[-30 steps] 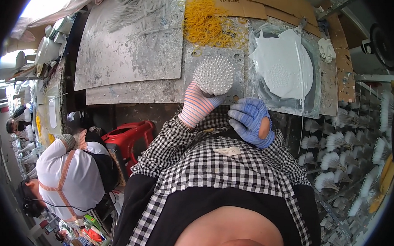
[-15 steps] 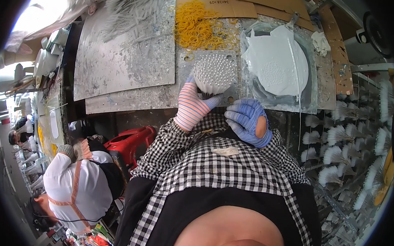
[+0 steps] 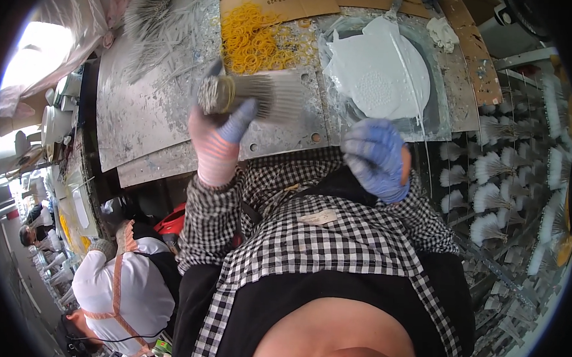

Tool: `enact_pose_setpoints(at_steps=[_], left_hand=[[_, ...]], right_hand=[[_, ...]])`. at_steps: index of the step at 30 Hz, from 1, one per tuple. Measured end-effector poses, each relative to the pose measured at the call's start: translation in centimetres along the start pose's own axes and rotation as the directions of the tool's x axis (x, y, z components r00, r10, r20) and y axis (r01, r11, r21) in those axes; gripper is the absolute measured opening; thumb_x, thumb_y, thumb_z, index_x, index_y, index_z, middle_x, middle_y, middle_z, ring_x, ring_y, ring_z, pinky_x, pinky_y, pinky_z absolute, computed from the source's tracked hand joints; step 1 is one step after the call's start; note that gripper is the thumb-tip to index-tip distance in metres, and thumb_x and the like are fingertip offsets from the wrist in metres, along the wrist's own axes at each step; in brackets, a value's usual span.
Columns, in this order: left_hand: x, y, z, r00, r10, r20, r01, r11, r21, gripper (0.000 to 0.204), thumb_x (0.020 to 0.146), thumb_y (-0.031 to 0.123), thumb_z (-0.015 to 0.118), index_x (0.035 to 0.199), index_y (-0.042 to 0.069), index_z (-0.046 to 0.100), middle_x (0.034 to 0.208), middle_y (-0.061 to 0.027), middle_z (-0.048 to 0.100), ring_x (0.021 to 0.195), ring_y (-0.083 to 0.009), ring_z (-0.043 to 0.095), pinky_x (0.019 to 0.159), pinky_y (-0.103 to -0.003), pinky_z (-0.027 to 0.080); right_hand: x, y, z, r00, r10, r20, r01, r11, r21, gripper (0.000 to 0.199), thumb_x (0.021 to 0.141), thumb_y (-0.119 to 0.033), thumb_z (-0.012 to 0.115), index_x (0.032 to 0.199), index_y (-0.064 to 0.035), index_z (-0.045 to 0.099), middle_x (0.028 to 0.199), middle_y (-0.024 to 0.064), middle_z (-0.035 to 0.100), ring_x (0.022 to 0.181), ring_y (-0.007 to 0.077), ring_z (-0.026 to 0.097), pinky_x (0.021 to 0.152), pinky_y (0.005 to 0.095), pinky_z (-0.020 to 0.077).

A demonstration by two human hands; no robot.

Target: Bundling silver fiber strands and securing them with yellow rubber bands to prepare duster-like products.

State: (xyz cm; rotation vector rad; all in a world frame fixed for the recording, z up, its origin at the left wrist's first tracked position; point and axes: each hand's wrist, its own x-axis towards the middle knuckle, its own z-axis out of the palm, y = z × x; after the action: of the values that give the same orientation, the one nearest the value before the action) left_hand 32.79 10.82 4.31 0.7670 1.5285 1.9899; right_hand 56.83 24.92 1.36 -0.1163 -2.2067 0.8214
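Note:
My left hand [image 3: 216, 140], in a striped pink and blue glove, is closed around a bundle of thin grey strands [image 3: 264, 96]. The bundle lies sideways above the table, its wider end to the right and smeared by motion. A yellow rubber band [image 3: 231, 93] binds it near the hand. My right hand [image 3: 377, 158], in a blue glove with bare skin showing at one side, hovers at the table's front edge. Its fingers are curled together, and whether anything is in them is hidden. Just beyond it lies a round sheet of white paste [image 3: 383, 71] with a patch of small dimples.
Yellow rubber bands [image 3: 254, 40] are heaped at the back, beside cardboard [image 3: 293, 6]. Loose strands [image 3: 158, 29] lie on a metal sheet [image 3: 132, 117] at left. White-tipped bundles [image 3: 489, 194] hang on a rack at right. Another person [image 3: 124, 293] works at lower left.
My left hand has moved left and lifted the bundle, turning it from tips facing up to lying sideways. My right hand has shifted right, away from it. The whole view has shifted slightly.

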Motion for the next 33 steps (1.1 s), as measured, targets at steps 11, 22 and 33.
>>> enact_pose_setpoints(at_steps=[11, 22, 33], left_hand=[[2.9, -5.9, -0.8, 0.651, -0.526, 0.547, 0.753, 0.536, -0.382, 0.055, 0.086, 0.03, 0.074, 0.131, 0.003, 0.058, 0.115, -0.0229, 0.07, 0.118, -0.0402, 0.065, 0.107, -0.059, 0.05], [2.5, -5.8, -0.3, 0.703, -0.557, 0.441, 0.665, 0.736, -0.131, 0.058, 0.085, 0.012, 0.074, 0.137, 0.003, 0.05, 0.118, -0.0129, 0.068, 0.112, -0.0264, 0.068, 0.101, -0.042, 0.056], [4.5, -8.1, 0.0, 0.685, -0.602, 0.41, 0.649, 0.76, 0.033, 0.077, 0.077, -0.002, 0.064, 0.15, 0.012, 0.045, 0.118, -0.0113, 0.067, 0.108, -0.0261, 0.069, 0.095, -0.043, 0.06]], right_hand=[[6.7, 2.1, -0.6, 0.854, 0.463, 0.237, -0.504, 0.85, 0.154, 0.027, 0.089, -0.02, 0.077, 0.109, -0.0036, 0.07, 0.096, 0.0027, 0.071, 0.09, 0.0118, 0.064, 0.086, 0.0283, 0.0514], [6.9, 4.5, 3.0, 0.704, 0.514, 0.49, -0.627, 0.774, 0.09, 0.05, 0.079, -0.039, 0.088, 0.111, -0.0057, 0.068, 0.098, 0.0039, 0.07, 0.089, 0.014, 0.067, 0.084, 0.0304, 0.0554], [6.4, 4.4, 2.7, 0.776, 0.455, 0.437, -0.508, 0.862, 0.005, 0.043, 0.078, -0.027, 0.084, 0.111, -0.005, 0.069, 0.098, 0.0086, 0.07, 0.091, 0.0198, 0.07, 0.089, 0.034, 0.0576]])
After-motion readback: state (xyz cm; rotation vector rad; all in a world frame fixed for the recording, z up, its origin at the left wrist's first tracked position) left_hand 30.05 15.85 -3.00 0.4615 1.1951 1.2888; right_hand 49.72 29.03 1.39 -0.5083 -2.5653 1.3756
